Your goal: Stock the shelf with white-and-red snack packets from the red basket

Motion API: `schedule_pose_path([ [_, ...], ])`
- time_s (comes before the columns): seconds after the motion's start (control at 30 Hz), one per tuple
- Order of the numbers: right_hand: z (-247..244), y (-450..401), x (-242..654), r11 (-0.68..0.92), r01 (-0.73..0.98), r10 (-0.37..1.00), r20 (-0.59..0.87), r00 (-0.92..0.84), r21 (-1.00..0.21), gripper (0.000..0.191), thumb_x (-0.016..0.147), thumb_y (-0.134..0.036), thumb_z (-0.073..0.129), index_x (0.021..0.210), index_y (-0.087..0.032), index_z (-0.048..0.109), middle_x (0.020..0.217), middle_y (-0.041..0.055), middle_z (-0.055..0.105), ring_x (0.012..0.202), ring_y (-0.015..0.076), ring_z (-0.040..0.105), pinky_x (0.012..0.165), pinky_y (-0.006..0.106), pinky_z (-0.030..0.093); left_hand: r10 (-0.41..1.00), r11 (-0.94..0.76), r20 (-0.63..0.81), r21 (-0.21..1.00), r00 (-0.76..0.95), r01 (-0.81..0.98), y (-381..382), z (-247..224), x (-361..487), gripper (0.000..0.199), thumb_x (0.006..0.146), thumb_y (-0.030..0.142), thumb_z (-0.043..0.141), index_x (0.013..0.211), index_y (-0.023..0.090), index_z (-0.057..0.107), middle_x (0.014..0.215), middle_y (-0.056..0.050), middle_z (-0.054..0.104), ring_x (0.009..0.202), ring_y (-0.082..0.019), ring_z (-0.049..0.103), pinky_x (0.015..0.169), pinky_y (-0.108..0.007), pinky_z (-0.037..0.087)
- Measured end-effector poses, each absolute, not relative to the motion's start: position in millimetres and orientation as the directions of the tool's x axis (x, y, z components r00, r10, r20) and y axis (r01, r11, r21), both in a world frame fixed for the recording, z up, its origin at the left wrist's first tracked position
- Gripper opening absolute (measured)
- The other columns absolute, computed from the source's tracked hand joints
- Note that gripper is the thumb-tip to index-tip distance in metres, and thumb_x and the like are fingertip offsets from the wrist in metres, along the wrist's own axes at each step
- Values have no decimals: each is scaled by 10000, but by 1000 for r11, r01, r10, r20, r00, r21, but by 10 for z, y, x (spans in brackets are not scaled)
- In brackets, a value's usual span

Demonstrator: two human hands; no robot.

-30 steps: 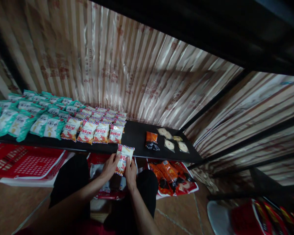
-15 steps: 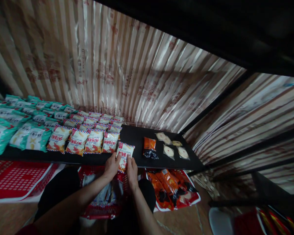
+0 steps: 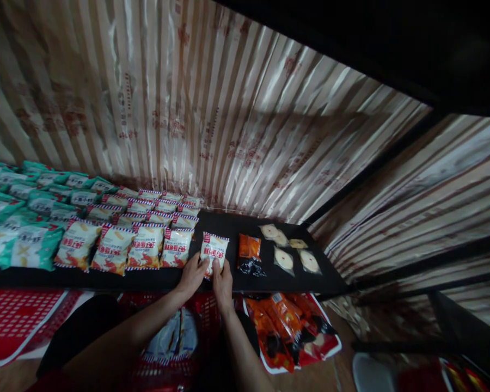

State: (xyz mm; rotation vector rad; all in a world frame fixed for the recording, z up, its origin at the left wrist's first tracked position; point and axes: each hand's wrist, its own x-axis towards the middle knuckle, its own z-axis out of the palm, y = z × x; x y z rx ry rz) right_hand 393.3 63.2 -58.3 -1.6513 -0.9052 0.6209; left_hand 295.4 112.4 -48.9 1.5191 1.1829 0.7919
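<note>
On a black shelf (image 3: 212, 220), from the left, teal packets (image 3: 36, 245) stand close in rows, then white-and-orange packets (image 3: 112, 247), also in rows; the front ones lean back with printed faces outward, probably so that the labels can be read. Just right of the front row, over the shelf's front part, a person's two bare hands hold a single matching packet (image 3: 214, 249). The left hand (image 3: 193, 276) has its fingers and thumb clamped on the lower left side, the right hand (image 3: 224, 280) likewise on the lower right; this grip seems to keep it upright, face out. Whether its base touches the shelf cannot be told. Further right lie an orange-and-black packet (image 3: 250, 250) and some round, pale pieces in clear wrapping (image 3: 284, 259), loosely spread. Below, again from the left, is a red basket (image 3: 28, 306) with latticed sides, its contents not discernible; a middle red basket (image 3: 208, 314), between the forearms, with pale, stripe-edged packets (image 3: 173, 335); and a white-rimmed basket (image 3: 338, 344) heaped with orange packets (image 3: 283, 321).
</note>
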Motion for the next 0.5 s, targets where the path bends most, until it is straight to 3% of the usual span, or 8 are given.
schedule_pose_path([
  [0.27,-581,901,4056,-181,274,820,8,572,-945,543,820,-598,423,1090,-168,617,965,96,697,843,216,629,738,291,449,968,54,-145,919,207,391,1329,-557,3107,287,888,295,433,1061,113,572,987,-133,676,875,-210,637,756,-277,454],
  [0.5,-583,1081,4210,-260,362,818,-5,575,-895,487,847,-530,395,1049,-169,651,1008,104,689,901,232,614,799,316,431,971,73,-164,897,175,436,1505,-557,3195,302,896,297,435,1108,119,554,1026,-143,670,934,-223,628,788,-286,437],
])
